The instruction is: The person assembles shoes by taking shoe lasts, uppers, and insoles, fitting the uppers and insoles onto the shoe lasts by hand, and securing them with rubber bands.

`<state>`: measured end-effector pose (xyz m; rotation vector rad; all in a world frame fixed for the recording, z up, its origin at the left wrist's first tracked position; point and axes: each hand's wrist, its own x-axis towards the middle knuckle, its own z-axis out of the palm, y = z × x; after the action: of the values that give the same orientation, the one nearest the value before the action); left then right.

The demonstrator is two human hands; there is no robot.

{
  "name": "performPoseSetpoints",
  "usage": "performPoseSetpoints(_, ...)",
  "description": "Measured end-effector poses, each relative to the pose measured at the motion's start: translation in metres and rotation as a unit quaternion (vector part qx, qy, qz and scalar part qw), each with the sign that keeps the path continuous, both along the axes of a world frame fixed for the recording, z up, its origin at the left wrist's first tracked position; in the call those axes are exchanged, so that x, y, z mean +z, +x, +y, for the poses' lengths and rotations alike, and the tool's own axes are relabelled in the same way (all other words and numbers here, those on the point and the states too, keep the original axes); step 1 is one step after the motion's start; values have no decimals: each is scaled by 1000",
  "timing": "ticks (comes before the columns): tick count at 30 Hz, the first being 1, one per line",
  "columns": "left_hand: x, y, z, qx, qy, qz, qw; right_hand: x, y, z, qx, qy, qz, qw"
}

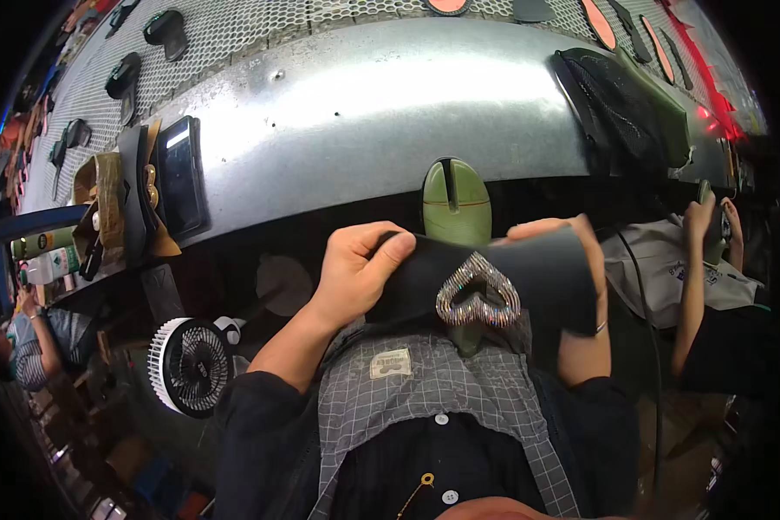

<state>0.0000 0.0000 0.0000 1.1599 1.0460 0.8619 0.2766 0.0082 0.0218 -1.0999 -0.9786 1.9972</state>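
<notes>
A wide black slipper upper (pixel 399 286) with a heart-shaped rhinestone ornament (pixel 500 290) is stretched between my two hands. My left hand (pixel 355 264) pinches its left end, thumb on top. Around the right end my right hand (pixel 588 256) is wrapped, with its palm partly hidden behind the black piece. Underneath the upper lies a green shoe last (pixel 456 204) with a dark slot in its far end. Its middle is covered by the upper, and its narrow near end points at my checked apron (pixel 425 381).
Beyond the last runs a metal bench (pixel 347 113) beside a mesh conveyor (pixel 243 43) carrying shoe parts. A phone (pixel 180 169) and stacked uppers (pixel 117 195) lie at left. A black mesh bag (pixel 611 104) sits at right. A small fan (pixel 191 367) stands lower left; co-workers flank me.
</notes>
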Motion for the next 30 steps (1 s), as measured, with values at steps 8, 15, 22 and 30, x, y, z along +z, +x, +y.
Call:
performPoseSetpoints(8, -44, 15, 11, 100, -14, -3, 995, -38, -2, 9, -46, 24, -123, 991)
performPoseSetpoints(15, -62, 17, 7, 134, 78, 92, 984, -60, -25, -8, -138, 137, -167, 967)
performPoseSetpoints(22, -77, 23, 9, 125, -209, -186, 952, -80, -37, -22, -201, 55, -96, 973)
performPoseSetpoints(30, -50, 28, 14, 59, -162, -199, 965, -68, -53, -28, -271, -55, 30, 960)
